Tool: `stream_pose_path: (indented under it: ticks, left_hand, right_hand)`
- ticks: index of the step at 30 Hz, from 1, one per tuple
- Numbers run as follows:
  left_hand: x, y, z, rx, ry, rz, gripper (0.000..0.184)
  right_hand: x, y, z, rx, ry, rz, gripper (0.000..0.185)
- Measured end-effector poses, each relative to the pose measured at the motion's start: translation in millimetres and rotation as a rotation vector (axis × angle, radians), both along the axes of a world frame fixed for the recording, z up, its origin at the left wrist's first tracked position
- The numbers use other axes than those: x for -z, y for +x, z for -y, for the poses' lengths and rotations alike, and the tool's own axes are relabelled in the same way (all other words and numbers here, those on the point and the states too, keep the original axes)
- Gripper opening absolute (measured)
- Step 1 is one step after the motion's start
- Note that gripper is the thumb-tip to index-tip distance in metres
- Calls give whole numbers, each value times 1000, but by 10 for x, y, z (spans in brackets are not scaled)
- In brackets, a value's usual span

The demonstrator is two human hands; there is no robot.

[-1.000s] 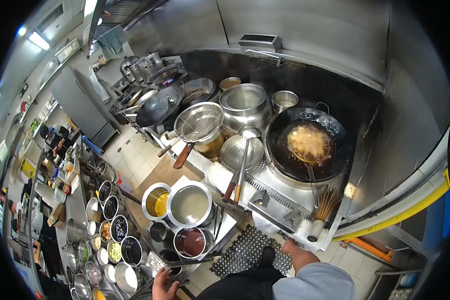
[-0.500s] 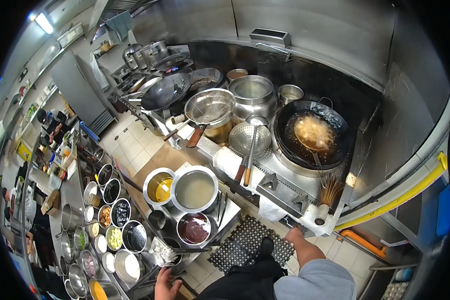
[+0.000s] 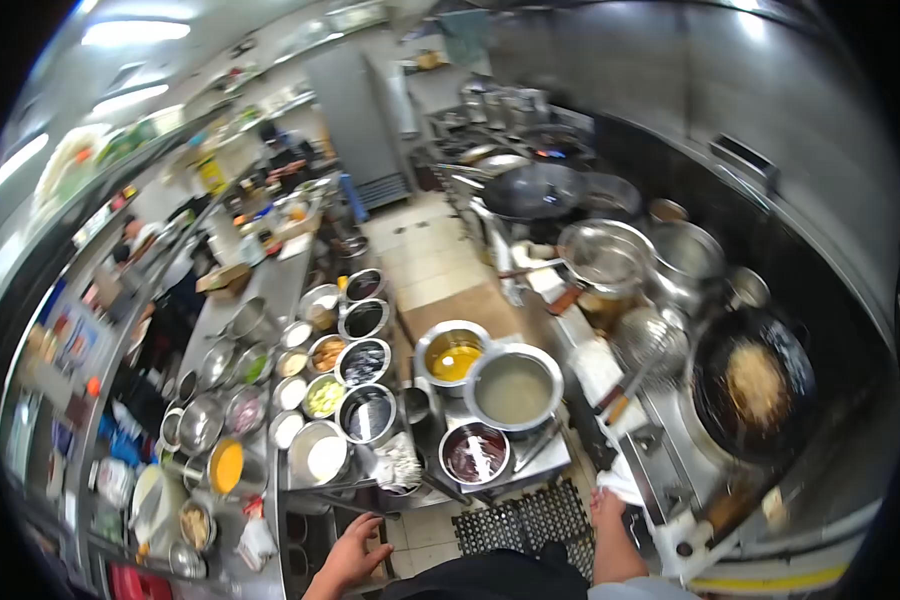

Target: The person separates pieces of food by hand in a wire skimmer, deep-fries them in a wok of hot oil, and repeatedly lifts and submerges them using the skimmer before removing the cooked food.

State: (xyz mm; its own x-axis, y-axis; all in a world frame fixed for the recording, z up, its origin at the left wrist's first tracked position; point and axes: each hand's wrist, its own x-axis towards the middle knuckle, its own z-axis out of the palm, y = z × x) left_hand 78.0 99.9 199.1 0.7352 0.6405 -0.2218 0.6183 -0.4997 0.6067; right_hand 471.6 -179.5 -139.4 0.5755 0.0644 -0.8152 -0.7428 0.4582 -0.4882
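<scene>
My left hand (image 3: 355, 550) is open, fingers apart, just in front of the prep counter's near edge, below a crumpled white rag (image 3: 398, 462). At the stove's front edge my right hand (image 3: 607, 503) has its fingers curled on a white cloth (image 3: 622, 484); the fingertips are blurred. To the right, a wok (image 3: 710, 400) of dark oil holds a pale golden frying mass (image 3: 755, 383). Between my hands stand a pot of cloudy liquid (image 3: 513, 388), a pot of yellow oil (image 3: 454, 358) and a pot of dark red sauce (image 3: 475, 452).
Several steel pots of ingredients stand on the left counter, among them chopped green pieces (image 3: 324, 397) and orange liquid (image 3: 228, 466). A perforated ladle (image 3: 650, 338) and a strainer (image 3: 607, 254) lie along the stove. A black rubber mat (image 3: 525, 520) covers the floor. Another person (image 3: 288, 165) works far back.
My view has swung left, so the stove and pots sit further right. My right hand has come to the white cloth. My left hand stays open and shows more fully.
</scene>
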Motion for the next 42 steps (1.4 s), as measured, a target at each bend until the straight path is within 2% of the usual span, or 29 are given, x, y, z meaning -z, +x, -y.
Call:
stream_pose_path:
  ticks: [1,3,5,7,9,10,11,12,15,19,25,28,29,31,33,34,35,36,37,38,39,40,41,42]
  left_hand:
    - [-30,-9,68,8,-30,-36,59]
    - [84,-71,180,-34,-37,-11,61]
    - [124,-19,303,-14,1,-19,60]
    - [231,-5,373,-37,61,12,60]
    - [200,39,476,-46,-29,-28,61]
    - [198,33,511,-50,-36,-16,62]
    - [237,13,532,-88,-31,0,62]
    - [292,-1,538,-93,-28,7,61]
    - [399,-9,555,-113,-10,34,61]
    - [499,120,553,-97,-57,105,61]
    - [418,1079,432,183,-167,244,58]
    - [463,1667,581,423,-216,282,55]
    - [515,1849,656,522,-189,278,55]
    - [442,2138,828,670,-304,124,60]
    - [701,2377,1030,725,-330,14,63]
    - [1028,2453,1139,737,-296,75,64]
    - [1049,2526,1228,754,-335,-41,65]
    - [1107,2582,1296,771,-353,-68,65]
    - [1153,2623,1391,789,-376,-95,64]
    - [1330,2682,1461,780,-389,-90,64]
    - [1611,2743,1523,706,-522,-56,62]
    - [1797,2788,1589,625,-649,-22,61]
    - [1840,2790,1647,612,-654,-22,61]
    - [1842,2783,1653,602,-678,-18,59]
  right_hand:
    - [20,-81,-101,-44,68,-38,17]
    - [649,-169,-86,-341,329,-146,27]
    - [253,-408,-239,-301,57,-228,31]
    - [280,-449,-112,-353,109,-263,40]
    - [322,-389,16,-835,-250,-2,46]
    - [-256,-452,39,-920,-248,7,30]
    - [-1079,-559,19,-1005,-245,19,21]
    - [-1164,-552,-11,-1087,-310,102,22]
    - [-1153,-418,-129,-1284,-515,361,24]
    - [-1036,-321,-175,-1450,-717,568,26]
    - [-635,-160,-4,-1605,-925,896,30]
    - [-85,34,220,-1684,-972,1215,32]
    - [100,102,293,-1692,-957,1283,33]
    - [-1211,-142,108,-1618,-807,591,33]
    - [-1655,-259,266,-1597,-655,484,30]
    - [-1769,-295,309,-1565,-491,408,28]
    - [-1809,-288,333,-1527,-331,340,25]
    - [-1574,-174,395,-1540,-338,337,25]
    - [-1033,38,546,-1627,-171,482,33]
    - [-734,149,653,-1701,8,625,50]
    - [-820,39,683,-1715,5,613,50]
    - [-1068,-199,638,-1398,188,484,48]
    - [-1237,-366,585,-1069,353,354,49]
    - [-987,-321,626,-1195,280,382,51]
